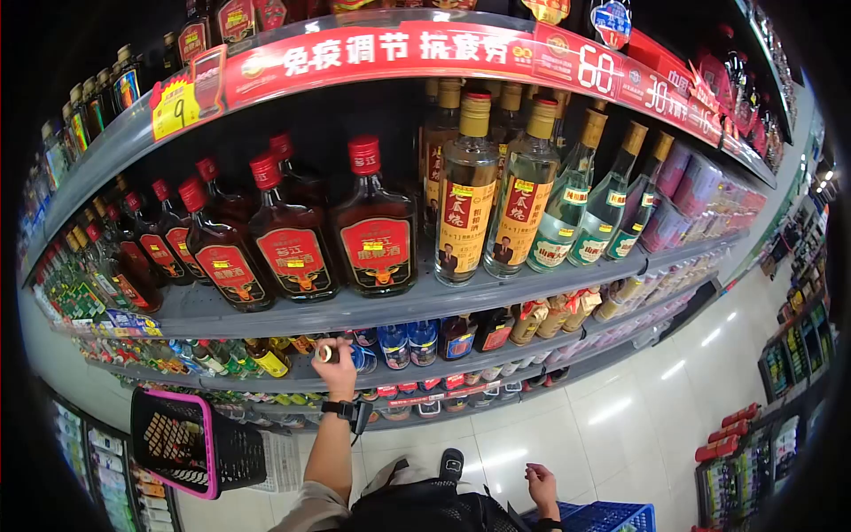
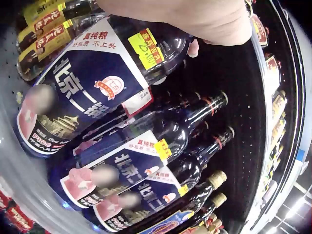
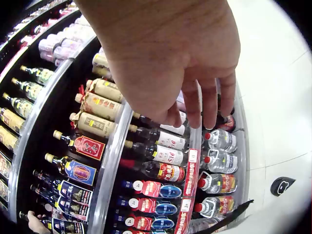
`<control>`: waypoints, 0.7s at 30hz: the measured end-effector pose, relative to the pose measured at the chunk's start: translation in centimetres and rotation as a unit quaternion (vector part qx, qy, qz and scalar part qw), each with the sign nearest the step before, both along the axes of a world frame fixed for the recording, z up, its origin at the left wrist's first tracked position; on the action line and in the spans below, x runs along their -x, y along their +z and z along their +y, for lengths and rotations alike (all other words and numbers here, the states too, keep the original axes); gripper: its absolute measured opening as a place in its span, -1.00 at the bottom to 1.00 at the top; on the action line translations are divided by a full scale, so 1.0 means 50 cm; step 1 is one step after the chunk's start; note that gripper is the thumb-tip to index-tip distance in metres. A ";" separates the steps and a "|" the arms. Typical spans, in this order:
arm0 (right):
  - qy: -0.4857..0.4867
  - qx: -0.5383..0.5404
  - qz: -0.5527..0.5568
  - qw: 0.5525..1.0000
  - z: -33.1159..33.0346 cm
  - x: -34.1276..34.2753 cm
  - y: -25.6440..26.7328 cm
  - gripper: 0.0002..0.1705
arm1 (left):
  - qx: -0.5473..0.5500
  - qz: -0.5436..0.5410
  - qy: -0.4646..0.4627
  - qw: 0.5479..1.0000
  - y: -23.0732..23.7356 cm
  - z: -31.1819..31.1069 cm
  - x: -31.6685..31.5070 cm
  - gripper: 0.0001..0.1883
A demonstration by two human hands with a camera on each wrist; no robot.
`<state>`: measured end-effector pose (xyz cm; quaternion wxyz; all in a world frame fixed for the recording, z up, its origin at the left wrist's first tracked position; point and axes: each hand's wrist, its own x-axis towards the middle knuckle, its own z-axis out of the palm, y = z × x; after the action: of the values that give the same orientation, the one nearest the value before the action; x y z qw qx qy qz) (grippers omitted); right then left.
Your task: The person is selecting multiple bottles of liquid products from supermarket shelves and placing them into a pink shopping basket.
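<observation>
My left hand grips a dark blue glass bottle by its neck. This bottle has a blue-and-white label and a yellow price sticker, and it leans at the shelf front in the left wrist view. Its capped top shows in the fist in the head view. Matching blue bottles stand just to the right of it on the same shelf. My right hand hangs low by my side, away from the shelves. Its fingers are loosely bent and hold nothing.
A black basket with a pink rim is at my lower left. A blue basket sits by my right hand. Above my left hand, a shelf edge juts out under red-capped bottles. Lower shelves carry more bottles.
</observation>
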<state>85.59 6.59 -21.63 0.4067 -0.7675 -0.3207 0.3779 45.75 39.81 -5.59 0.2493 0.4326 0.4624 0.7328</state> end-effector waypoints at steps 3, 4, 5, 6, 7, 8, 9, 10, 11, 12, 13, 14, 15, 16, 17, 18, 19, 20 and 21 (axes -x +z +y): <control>0.036 0.014 -0.009 0.999 0.038 -0.055 0.041 -0.76 | -0.048 -0.003 0.050 0.998 0.035 -0.052 -0.019 -0.85; 0.063 0.031 -0.032 0.997 0.045 -0.073 0.054 -0.75 | -0.056 0.034 0.051 0.997 0.066 -0.092 -0.022 -0.86; 0.090 0.048 -0.055 0.993 0.056 -0.083 0.071 -0.73 | -0.053 0.054 0.034 0.997 0.094 -0.124 -0.021 -0.88; 0.103 0.056 -0.047 0.992 0.081 -0.082 0.105 -0.69 | -0.076 0.076 0.016 0.994 0.115 -0.144 -0.014 -0.88; 0.120 0.061 -0.048 0.990 0.106 -0.087 0.113 -0.69 | -0.097 0.098 0.005 0.990 0.134 -0.170 -0.008 -0.89; 0.143 0.046 -0.055 0.987 0.127 -0.089 0.115 -0.68 | -0.086 0.097 0.001 0.992 0.161 -0.201 -0.009 -0.89; 0.165 0.032 -0.061 0.984 0.147 -0.087 0.120 -0.67 | -0.092 0.099 -0.009 0.991 0.186 -0.227 -0.011 -0.89; 0.190 0.039 -0.058 0.979 0.180 -0.074 0.138 -0.66 | -0.086 0.106 -0.006 0.991 0.203 -0.249 -0.010 -0.89; 0.211 0.039 -0.058 0.975 0.206 -0.059 0.149 -0.66 | -0.079 0.112 -0.002 0.991 0.215 -0.273 -0.010 -0.89; 0.244 0.017 -0.048 0.969 0.227 -0.040 0.159 -0.67 | -0.066 0.086 -0.012 0.994 0.227 -0.298 -0.018 -0.89; 0.282 -0.010 -0.038 0.959 0.258 -0.022 0.163 -0.69 | -0.057 0.060 -0.014 0.996 0.234 -0.317 -0.027 -0.89; 0.317 -0.011 0.015 0.948 0.281 -0.002 0.161 -0.64 | -0.065 0.063 -0.014 0.996 0.231 -0.332 -0.029 -0.89; 0.360 -0.014 0.045 0.932 0.301 0.026 0.159 -0.57 | -0.051 0.049 -0.026 0.997 0.234 -0.353 -0.036 -0.87; 0.427 -0.018 0.029 0.904 0.316 0.056 0.171 -0.48 | -0.047 0.033 -0.030 0.998 0.229 -0.379 -0.043 -0.86; 0.491 -0.024 0.013 0.870 0.333 0.094 0.188 -0.39 | -0.044 0.017 -0.034 0.998 0.223 -0.405 -0.046 -0.85; 0.556 -0.014 0.012 0.831 0.345 0.146 0.248 -0.29 | 0.006 -0.019 -0.037 0.999 0.226 -0.434 -0.050 -0.82; 0.613 -0.003 0.009 0.790 0.350 0.199 0.312 -0.18 | 0.054 -0.059 -0.045 0.996 0.234 -0.464 -0.053 -0.76; 0.634 0.000 0.008 0.774 0.349 0.248 0.339 -0.18 | 0.096 -0.032 -0.062 0.993 0.246 -0.493 -0.044 -0.60; 0.688 -0.040 0.043 0.723 0.342 0.294 0.358 -0.09 | 0.101 -0.023 -0.062 0.993 0.256 -0.521 -0.041 -0.52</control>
<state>70.89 23.68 -3.74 0.0783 -0.3017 -0.7576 0.5735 47.78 13.78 7.23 0.3474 0.4158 0.5006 0.6751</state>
